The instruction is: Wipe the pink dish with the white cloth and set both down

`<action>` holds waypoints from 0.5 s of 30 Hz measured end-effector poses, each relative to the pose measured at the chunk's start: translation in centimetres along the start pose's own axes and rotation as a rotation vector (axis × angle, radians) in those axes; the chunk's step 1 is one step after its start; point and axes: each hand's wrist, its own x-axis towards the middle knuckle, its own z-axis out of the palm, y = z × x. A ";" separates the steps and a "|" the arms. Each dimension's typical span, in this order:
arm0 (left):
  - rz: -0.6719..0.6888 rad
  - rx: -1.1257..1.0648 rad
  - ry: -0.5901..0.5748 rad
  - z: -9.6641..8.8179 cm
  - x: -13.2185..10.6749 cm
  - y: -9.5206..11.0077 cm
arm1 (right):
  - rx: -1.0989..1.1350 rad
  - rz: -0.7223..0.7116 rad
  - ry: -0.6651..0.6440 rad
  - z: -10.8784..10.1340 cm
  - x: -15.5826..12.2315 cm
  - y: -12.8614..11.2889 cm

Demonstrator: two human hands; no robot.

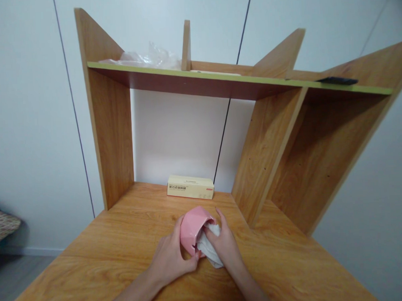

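A pink, glossy, faceted container (193, 226), like a bowl or pot, is tipped on its side above the wooden desk, its opening facing right. My left hand (172, 256) grips it from the left, the thumb at the lower rim. My right hand (223, 242) holds a white cloth (210, 247), with some fingers pushed into the container's mouth and one finger raised outside. Part of the cloth is inside the container and the rest hangs out below. The fingertips inside are hidden.
Behind the hands, a cream cling-film box (190, 188) with printed characters stands on the desk (125, 247). A wooden shelf unit (112, 136) rises around the back. Clear plastic wrapping (150, 57) and a dark flat object (338, 80) lie on its upper shelf.
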 end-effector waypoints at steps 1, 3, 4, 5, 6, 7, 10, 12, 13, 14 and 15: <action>0.002 0.017 -0.009 -0.1 0.0 0.0 | -0.049 -0.004 -0.007 -0.2 0.0 -0.1; 0.018 0.053 -0.024 -0.1 0.0 -0.1 | -0.157 -0.019 -0.028 -0.7 0.0 -0.3; 0.029 0.072 -0.034 -0.1 0.0 -0.1 | -0.216 -0.033 -0.035 -0.9 -0.1 -0.4; 0.042 0.092 -0.045 -0.1 0.0 -0.2 | -0.272 -0.053 -0.039 -1.1 -0.1 -0.4; 0.052 0.108 -0.055 0.0 0.0 -0.3 | -0.320 -0.076 -0.039 -1.3 -0.1 -0.5; 0.060 0.118 -0.065 0.0 0.0 -0.4 | -0.358 -0.099 -0.035 -1.4 -0.2 -0.4; 0.073 0.124 -0.085 0.0 0.0 -0.5 | -0.378 -0.160 -0.015 -1.5 -0.1 -0.2; 0.077 0.119 -0.098 -0.2 0.0 -0.4 | -0.349 -0.176 0.001 -1.4 -0.1 0.0; 0.079 0.115 -0.104 -0.3 0.0 -0.3 | -0.325 -0.178 0.006 -1.3 0.0 0.1; 0.084 0.109 -0.110 -0.4 0.0 -0.2 | -0.299 -0.177 0.009 -1.2 0.0 0.2; 0.090 0.102 -0.113 -0.6 0.0 0.0 | -0.271 -0.176 0.009 -1.1 0.0 0.3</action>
